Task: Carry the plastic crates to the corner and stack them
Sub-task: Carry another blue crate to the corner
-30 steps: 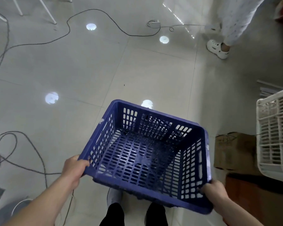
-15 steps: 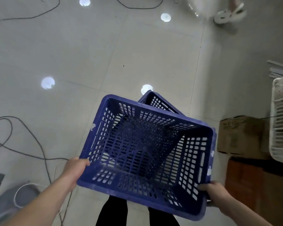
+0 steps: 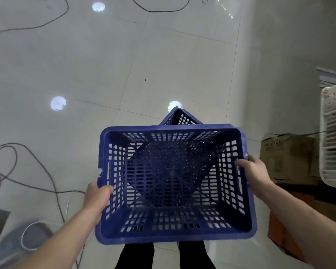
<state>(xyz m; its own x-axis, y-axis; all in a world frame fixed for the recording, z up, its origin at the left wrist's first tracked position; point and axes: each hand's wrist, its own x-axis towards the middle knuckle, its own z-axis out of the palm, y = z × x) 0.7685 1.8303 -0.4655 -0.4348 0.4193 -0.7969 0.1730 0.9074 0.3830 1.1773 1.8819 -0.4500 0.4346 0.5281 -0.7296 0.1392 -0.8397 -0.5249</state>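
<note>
Head view: left hand [image 3: 96, 199] and right hand [image 3: 254, 171] clasp the left and right walls of the upper blue crate [image 3: 173, 237], held over a lower blue crate [image 3: 179, 118] turned askew, far corner showing; cardboard box [image 3: 285, 158] and white crate [image 3: 334, 133] stand right.

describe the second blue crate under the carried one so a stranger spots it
Mid-frame, the left hand and right hand hold a blue crate. Past its far rim pokes a corner of the second crate, beneath. It is turned diagonally and untouched; the white crate stands far right.
</note>
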